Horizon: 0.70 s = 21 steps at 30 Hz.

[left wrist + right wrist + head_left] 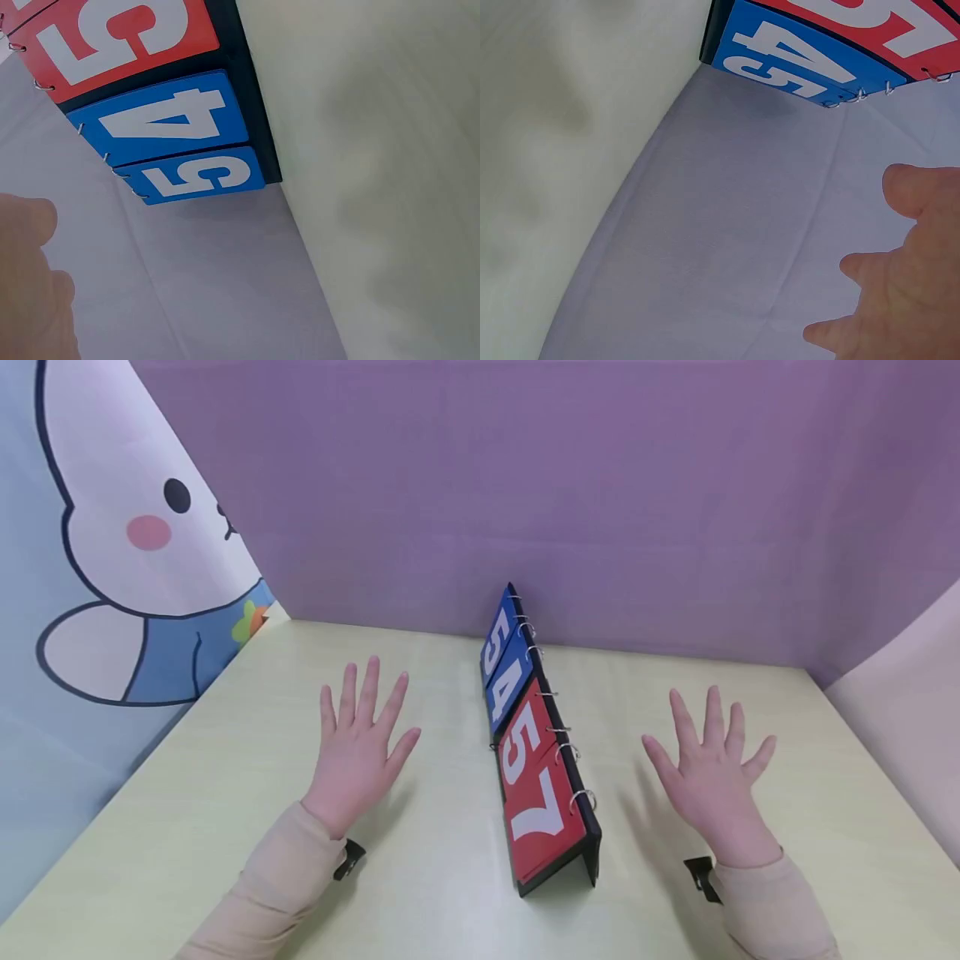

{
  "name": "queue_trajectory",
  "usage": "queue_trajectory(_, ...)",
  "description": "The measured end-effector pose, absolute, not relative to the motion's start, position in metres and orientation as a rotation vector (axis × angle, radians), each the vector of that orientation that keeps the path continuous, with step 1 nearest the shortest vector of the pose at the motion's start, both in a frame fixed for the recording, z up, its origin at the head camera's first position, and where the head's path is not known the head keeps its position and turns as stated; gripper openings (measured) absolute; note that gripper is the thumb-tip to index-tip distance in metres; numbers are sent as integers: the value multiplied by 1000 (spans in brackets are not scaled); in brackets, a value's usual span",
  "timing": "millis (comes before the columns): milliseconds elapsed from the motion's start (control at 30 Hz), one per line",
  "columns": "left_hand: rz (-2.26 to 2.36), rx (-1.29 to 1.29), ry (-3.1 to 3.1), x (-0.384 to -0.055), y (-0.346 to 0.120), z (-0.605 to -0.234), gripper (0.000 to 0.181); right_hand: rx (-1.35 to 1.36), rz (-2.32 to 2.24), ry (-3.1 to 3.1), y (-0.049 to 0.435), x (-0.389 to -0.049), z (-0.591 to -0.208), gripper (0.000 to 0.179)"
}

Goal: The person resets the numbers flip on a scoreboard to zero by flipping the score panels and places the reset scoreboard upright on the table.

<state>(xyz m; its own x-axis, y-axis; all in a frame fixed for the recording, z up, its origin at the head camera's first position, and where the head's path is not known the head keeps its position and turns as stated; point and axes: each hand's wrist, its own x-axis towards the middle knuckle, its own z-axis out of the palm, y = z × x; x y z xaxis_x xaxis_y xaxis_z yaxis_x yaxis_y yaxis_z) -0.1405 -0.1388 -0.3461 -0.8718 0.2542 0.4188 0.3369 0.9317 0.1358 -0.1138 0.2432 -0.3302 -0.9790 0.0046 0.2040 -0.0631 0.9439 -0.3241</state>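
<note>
A tent-shaped flip scoreboard (pixel 536 752) with a black backing stands on the table between the two hands. Its blue cards (pixel 504 660) read 5 and 4 at the far end; the nearer red cards (pixel 536 785) read 5 and 7. To its left, the left hand (pixel 356 756) is held above the table with fingers spread, touching nothing. Over on the right, the right hand (pixel 712 777) hovers in the same way, fingers apart and holding nothing. Both wrist views show the scoreboard (pixel 165 112) apart from the hands, and blue cards (pixel 780 60) also face the right side.
Metal rings (pixel 567 752) run along the scoreboard's top edge. A pale wood-look table (pixel 427 860) lies below, with a purple cloth (pixel 525 493) behind it. At the left hangs a blue cloth with a cartoon figure (pixel 135 543). Black straps (pixel 702 878) show at the wrists.
</note>
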Motion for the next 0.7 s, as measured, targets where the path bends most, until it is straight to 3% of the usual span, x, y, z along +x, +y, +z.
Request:
queue_trajectory(233, -426, -602, -2792, -150, -121, -333, 64, 237, 645, -2883, 240, -116, -327, 66)
queue_trajectory(433, -620, -860, -2848, -166, -83, -318, 64, 594, 1089, -3047, 232, -126, -334, 48)
queue_trajectory(700, -699, -1107, -2764, -181, -45, -317, 61, 893, 1562, -3136, 227, -139, -355, 47)
